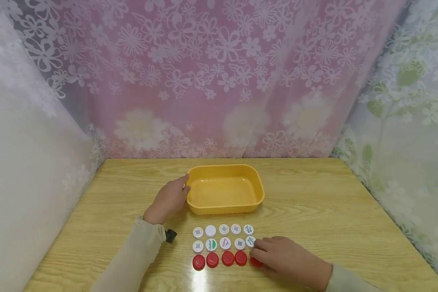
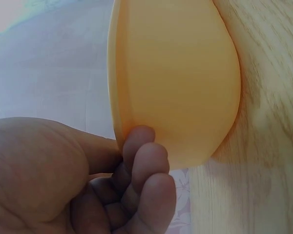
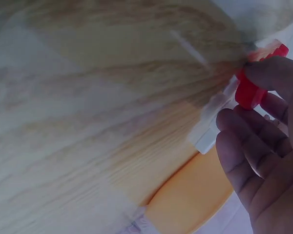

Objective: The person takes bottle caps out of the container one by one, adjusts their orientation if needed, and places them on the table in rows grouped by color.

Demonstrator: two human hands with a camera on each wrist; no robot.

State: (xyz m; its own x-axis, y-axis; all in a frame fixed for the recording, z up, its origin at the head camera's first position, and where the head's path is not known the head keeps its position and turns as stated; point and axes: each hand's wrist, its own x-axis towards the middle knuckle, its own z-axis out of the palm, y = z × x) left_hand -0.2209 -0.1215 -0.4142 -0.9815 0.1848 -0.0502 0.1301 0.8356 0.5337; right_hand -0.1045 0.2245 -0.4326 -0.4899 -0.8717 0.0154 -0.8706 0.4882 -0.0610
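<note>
My left hand (image 1: 169, 198) grips the left rim of a yellow plastic basin (image 1: 224, 210). In the left wrist view the thumb goes behind the rim and the fingertips (image 2: 150, 161) lie against the basin's outer wall. Between thumb and fingers, my right hand (image 1: 284, 257) pinches a red bottle cap (image 3: 247, 93) at the right end of the front row, partly hidden by the hand in the head view. Left of it stand several more red caps (image 1: 227, 258). Two rows of white caps (image 1: 210, 230), some printed, lie between them and the basin.
The caps and basin are on a wooden table (image 1: 306, 190). A pink floral curtain (image 1: 219, 81) hangs along its back edge, with pale floral curtains at the left and right (image 1: 416, 134). A black strap piece (image 1: 170, 236) sits at the left cuff.
</note>
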